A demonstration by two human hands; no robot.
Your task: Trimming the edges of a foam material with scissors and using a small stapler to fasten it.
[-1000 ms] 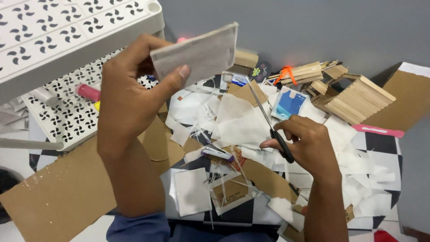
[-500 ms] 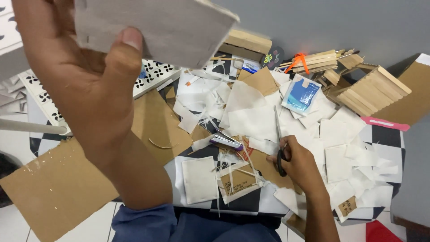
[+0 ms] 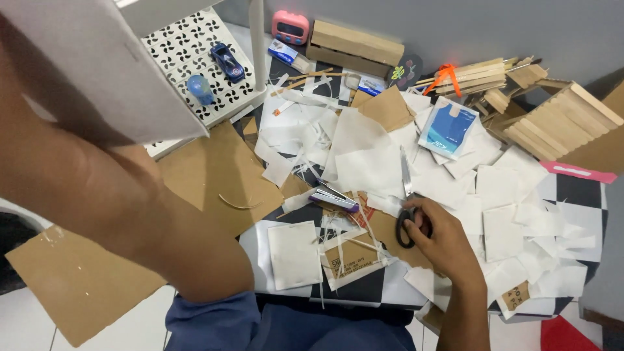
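So the right hand [image 3: 437, 239] sits lower right of centre, fingers curled through the black loop handles of one pair of steel-bladed scissors [image 3: 406, 201], gripping them while they rest on the paper mess; the long axis runs almost straight up the frame, blades shut and tips pointing to the top edge, handles toward the person. The left hand [image 3: 39, 130] fills the upper left, very close to the camera and blurry, holding up one flat grey-white cardboard sheet [image 3: 84, 71] that tilts down to the right; the fingers themselves are behind it, so the exact grip is hard to make out. Under all this is a black-and-white chequered table [image 3: 572, 195] buried in white paper offcuts [image 3: 370, 169], too many to count. Just left of the scissors lies one small purple and silver stapler [image 3: 333, 198], long axis slanting down to the right. One big brown cardboard sheet [image 3: 84, 279] spreads over the lower left. Upper right of the scissors there's one blue and white plastic packet [image 3: 447, 127], and beyond it one little house of wooden craft sticks [image 3: 559, 120] beside one bundle of sticks tied with an orange band [image 3: 474, 73]. Top centre: one pink digital timer [image 3: 290, 27]. On the white perforated plastic shelf [image 3: 175, 45] at upper left sit one blue toy car [image 3: 227, 61] and one small blue bottle [image 3: 200, 89]
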